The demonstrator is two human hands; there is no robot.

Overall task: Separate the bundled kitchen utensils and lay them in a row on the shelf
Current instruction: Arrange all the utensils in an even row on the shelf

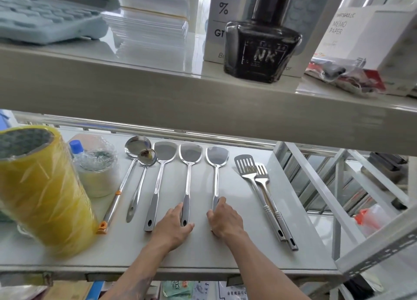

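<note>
Several steel utensils lie side by side on the grey shelf, handles toward me. From the left: a large ladle with orange handle tips, a small ladle whose bowl overlaps it, then three solid spatulas. Further right, two slotted spatulas lie pressed together, one partly over the other. My left hand holds the handle end of the middle solid spatula between thumb and fingers. My right hand curls over the handle of the right solid spatula and hides its end.
A tall yellow tape roll stack and a plastic-wrapped white roll crowd the shelf's left end. An upper shelf with a black ink bottle hangs over the back. White rack struts stand at the right.
</note>
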